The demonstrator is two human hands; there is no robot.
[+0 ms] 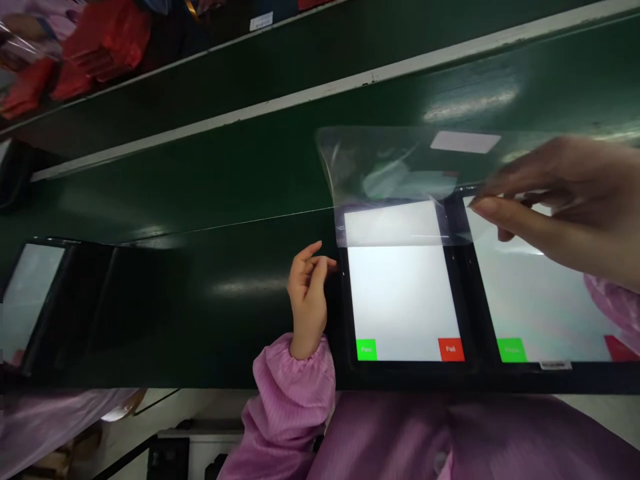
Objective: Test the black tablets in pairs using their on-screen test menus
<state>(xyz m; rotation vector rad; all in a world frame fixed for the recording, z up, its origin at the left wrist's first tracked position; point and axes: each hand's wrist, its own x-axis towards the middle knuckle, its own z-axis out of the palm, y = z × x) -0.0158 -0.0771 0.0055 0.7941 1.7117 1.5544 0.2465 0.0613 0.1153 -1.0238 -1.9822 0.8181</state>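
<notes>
A tablet with a lit white screen lies in front of me, with a green box and a red "Fail" box along its lower edge. My right hand pinches the corner of a clear plastic film, which is lifted over the tablet's far end and bears a white label. My left hand is at the tablet's left edge, fingers curled but apart, seemingly holding nothing. Under my right hand lies a second lit tablet, partly hidden by that hand and sleeve.
The green worktop runs across, with a pale strip along its far side. Another tablet lies at far left. Beyond the strip are red packages and part of another person's arm.
</notes>
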